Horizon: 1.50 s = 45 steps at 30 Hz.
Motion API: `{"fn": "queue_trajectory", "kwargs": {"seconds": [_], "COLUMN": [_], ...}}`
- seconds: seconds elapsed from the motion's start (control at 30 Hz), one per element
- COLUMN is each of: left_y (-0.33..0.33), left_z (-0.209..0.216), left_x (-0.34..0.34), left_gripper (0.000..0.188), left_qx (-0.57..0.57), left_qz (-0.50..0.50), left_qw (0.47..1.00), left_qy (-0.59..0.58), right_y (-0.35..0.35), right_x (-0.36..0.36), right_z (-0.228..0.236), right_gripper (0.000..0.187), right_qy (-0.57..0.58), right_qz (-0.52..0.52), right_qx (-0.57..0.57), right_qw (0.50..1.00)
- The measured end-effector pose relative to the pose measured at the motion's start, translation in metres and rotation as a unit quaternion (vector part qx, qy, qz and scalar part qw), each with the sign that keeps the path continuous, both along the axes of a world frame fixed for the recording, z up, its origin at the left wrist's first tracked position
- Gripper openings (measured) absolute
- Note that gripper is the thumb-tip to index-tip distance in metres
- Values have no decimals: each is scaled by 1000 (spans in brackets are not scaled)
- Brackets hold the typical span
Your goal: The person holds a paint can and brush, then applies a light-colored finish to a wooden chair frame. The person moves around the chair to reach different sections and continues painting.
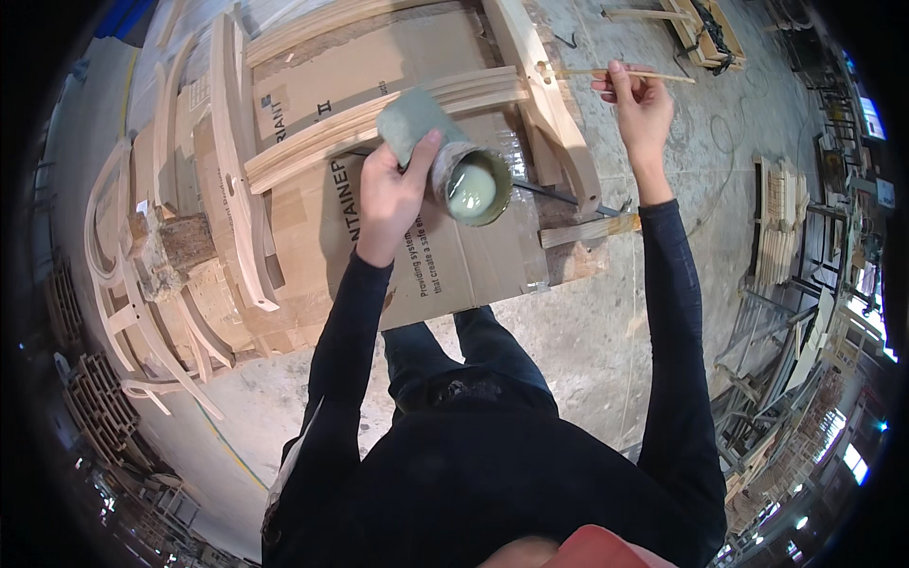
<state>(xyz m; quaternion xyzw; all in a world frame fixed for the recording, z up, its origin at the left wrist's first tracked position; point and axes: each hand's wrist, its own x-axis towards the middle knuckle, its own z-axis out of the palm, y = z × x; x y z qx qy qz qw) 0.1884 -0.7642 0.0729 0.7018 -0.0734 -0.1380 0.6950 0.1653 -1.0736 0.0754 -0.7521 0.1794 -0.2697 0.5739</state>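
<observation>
My left hand (390, 199) is closed round a small round cup (507, 189) together with a folded grey-green pad (409, 121), perhaps cloth or sponge. Glossy pale liquid (471, 191) lies inside the cup, whose mouth tilts toward me. A thin wooden stick (674, 76) is pinched in the fingers of my right hand (646, 114). The stick's far end points left and meets the holed part of a curved wooden frame piece (561, 133). Several rails (303, 147) run between this piece and another wooden upright (237, 170) on the left. How the cup's underside is gripped stays hidden.
Printed cardboard (426, 256) covers the work table under the frame. More curved wooden parts (175, 123) and a rough block (185, 241) lie to the left. A wooden crate (710, 43) stands on the floor at far right, with stacked slats (778, 227) nearer.
</observation>
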Motion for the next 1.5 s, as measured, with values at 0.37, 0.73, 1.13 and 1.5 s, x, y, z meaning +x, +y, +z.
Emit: {"fn": "queue_trajectory", "kwargs": {"seconds": [0.37, 0.73, 1.13, 1.5], "left_y": [41, 45, 52, 56], "left_z": [8, 5, 6, 9], "left_x": [-25, -28, -33, -34], "left_gripper": [24, 25, 24, 22], "left_qx": [32, 30, 15, 27], "left_qz": [59, 65, 85, 93], "left_qw": [996, 996, 994, 993], "left_qy": [61, 45, 60, 61], "right_y": [-5, 10, 12, 13], "right_x": [18, 28, 50, 51], "right_z": [-9, -2, 4, 10], "right_gripper": [29, 23, 25, 25], "right_qy": [23, 32, 26, 65], "right_qz": [-16, 29, 35, 40], "right_qx": [-107, -282, -409, -411], "right_qw": [994, 958, 911, 908]}}
